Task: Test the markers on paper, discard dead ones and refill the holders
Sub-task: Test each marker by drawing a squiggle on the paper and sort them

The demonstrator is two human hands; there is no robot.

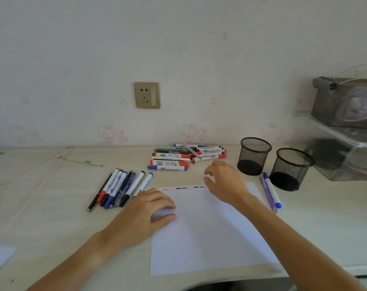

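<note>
two hands [145,208] [224,181] worked over the paper [209,232]; the left pressed it flat, the right hovered empty, fingers loosely apart; untested markers [186,157] lay crosswise just beyond it on the bench [41,206].

A pale wall [178,49] with faint pink cat pictures is seen behind a light wooden desk [41,196]. A gold socket [147,95] is set in the wall.
</note>
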